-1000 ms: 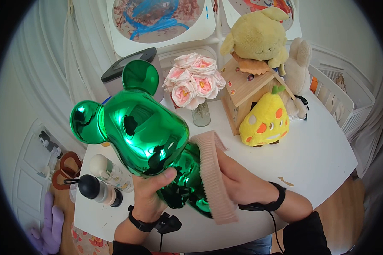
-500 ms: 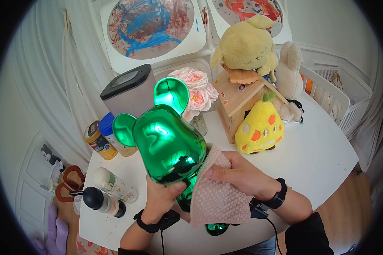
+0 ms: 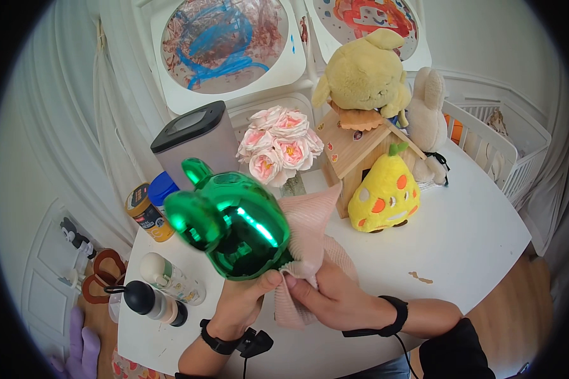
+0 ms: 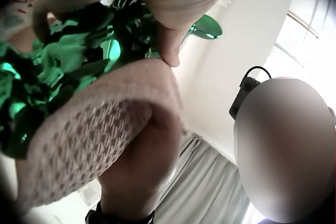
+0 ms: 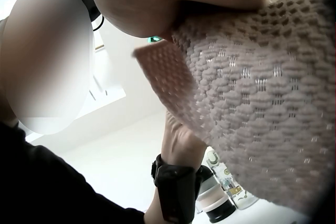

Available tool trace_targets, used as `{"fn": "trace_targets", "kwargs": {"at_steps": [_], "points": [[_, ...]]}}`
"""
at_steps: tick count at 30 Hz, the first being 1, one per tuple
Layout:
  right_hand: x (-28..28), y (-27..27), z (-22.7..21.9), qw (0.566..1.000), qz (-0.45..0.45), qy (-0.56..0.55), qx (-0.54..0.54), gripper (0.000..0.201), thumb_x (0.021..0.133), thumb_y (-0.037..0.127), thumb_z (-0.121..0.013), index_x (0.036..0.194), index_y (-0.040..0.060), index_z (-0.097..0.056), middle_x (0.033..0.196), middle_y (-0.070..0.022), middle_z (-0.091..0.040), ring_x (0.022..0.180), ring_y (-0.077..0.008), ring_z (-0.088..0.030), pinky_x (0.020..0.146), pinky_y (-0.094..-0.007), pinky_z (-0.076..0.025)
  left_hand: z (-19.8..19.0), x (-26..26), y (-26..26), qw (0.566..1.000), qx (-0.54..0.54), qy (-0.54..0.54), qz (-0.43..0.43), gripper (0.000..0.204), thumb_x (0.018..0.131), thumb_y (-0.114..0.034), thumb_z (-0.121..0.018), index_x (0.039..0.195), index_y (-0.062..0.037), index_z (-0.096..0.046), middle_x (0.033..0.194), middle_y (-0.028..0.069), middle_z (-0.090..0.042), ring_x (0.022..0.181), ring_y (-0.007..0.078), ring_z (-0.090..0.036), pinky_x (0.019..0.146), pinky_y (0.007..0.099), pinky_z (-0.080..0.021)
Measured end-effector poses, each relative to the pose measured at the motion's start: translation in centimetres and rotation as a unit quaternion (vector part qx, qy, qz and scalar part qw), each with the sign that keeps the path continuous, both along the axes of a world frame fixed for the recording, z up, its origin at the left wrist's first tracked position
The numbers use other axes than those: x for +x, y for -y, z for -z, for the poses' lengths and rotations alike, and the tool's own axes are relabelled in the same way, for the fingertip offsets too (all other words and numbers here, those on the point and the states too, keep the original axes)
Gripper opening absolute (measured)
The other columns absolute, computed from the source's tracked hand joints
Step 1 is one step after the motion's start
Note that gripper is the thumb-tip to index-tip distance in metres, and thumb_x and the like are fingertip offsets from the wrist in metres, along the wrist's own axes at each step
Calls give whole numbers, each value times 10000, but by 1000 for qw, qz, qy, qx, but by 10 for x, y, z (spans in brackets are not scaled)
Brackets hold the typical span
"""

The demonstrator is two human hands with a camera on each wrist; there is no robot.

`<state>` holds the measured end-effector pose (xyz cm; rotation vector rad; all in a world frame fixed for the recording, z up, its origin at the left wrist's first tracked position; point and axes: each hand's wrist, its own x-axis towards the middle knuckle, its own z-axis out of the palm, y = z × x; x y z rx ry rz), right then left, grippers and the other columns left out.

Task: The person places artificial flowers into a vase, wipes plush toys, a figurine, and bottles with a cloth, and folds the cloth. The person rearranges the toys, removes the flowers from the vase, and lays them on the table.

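A shiny green bear figurine (image 3: 250, 221) is held above the table in the head view, its eared head leaning to the left. My left hand (image 3: 241, 303) grips it below the head, thumb towards the neck. In my right hand (image 3: 335, 295) is a pink textured cloth (image 3: 310, 221), pinched with the thumb and pressed around the figurine's body. The cloth covers most of the body below the head. In the left wrist view, the cloth (image 4: 100, 129) wraps over the right hand beside the glossy green surface (image 4: 79, 50).
Two bottles (image 3: 177, 281) and lidded tubs (image 3: 148, 211) stand at the left of the white table (image 3: 461, 252). Behind are a grey bin (image 3: 196, 142) and pink flowers (image 3: 281, 148) in a vase. A yellow plush (image 3: 385, 196) leans by a wooden house (image 3: 354, 142) at right.
The figurine has come lower, and its head has turned and tipped to the left. The cloth has shifted from the lower body up towards the neck, with my right hand moving along.
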<state>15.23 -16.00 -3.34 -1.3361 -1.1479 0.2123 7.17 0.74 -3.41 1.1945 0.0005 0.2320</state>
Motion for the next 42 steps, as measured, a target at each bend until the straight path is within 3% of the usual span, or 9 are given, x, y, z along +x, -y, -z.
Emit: {"fn": "trace_targets", "kwargs": {"at_steps": [8,10,15,19,23,27,35,40,42], "points": [[4,4,-6,999,28,16,14,336,1046,176,-482,1312,-25,-526,1355,-244,-500,1280,-380,-466,1101,-433,-355,12,-18,5,1000,-23,-5,-9,858,750,-217,-904,1441,-20,-434,1373,83,-537,1264,219,-514,1068,377,-427],[16,8,-8,967,-56,-249,-21,355,1092,223,-383,1282,-31,-541,1195,-203,-618,1131,-281,-580,1027,-381,-425,31,-23,4,999,44,-15,8,874,692,-162,-945,1410,-54,-457,1330,53,-529,1246,184,-487,1039,353,-435],[37,11,-2,935,-83,-325,-116,377,1105,230,-335,1266,-44,-538,1058,-185,-669,993,-249,-629,960,-343,-462,41,-25,6,997,15,-48,50,750,807,-150,-834,1432,-43,-434,1355,68,-528,1246,209,-512,1052,384,-448],[7,2,0,999,43,7,11,376,1044,273,-484,1274,-16,-552,1296,-274,-532,1206,-385,-517,1046,-438,-408,20,-13,11,996,-84,39,-9,766,825,-280,-756,1452,-8,-409,1355,130,-562,1230,267,-576,1045,423,-481],[-23,0,7,933,121,328,-88,517,963,338,-590,1344,-2,-504,1498,-299,-319,1410,-501,-284,1126,-570,-300,10,-9,3,993,-88,17,-78,757,865,-500,-613,1405,6,-453,1322,158,-581,1182,268,-602,1025,417,-490],[-14,-3,-1,926,112,350,-84,563,951,348,-596,1378,3,-472,1489,-303,-332,1435,-507,-252,1128,-598,-274,1,-13,13,995,-89,6,-52,771,863,-542,-589,1403,-8,-457,1327,149,-578,1198,267,-584,1039,416,-470],[35,-3,5,947,-138,-281,-69,527,1082,371,-374,1421,-29,-425,1261,-232,-585,1086,-281,-605,933,-323,-472,6,-36,21,999,-42,-5,26,990,755,-457,-818,1511,-38,-337,1451,126,-466,1346,283,-471,1125,439,-407],[40,-13,50,997,-41,-59,22,560,1098,430,-360,1406,-23,-475,1040,-92,-667,937,-123,-601,879,-264,-486,-5,-10,17,988,-35,148,-18,1092,648,-487,-856,1476,12,-350,1441,166,-445,1379,318,-438,1167,489,-374],[47,-12,38,949,-247,-194,-26,591,1083,453,-390,1451,-7,-427,1145,-112,-649,958,-152,-611,886,-271,-493,-8,-6,11,979,-52,184,-68,1079,650,-491,-835,1477,7,-352,1440,169,-445,1398,322,-411,1185,498,-351]]}}
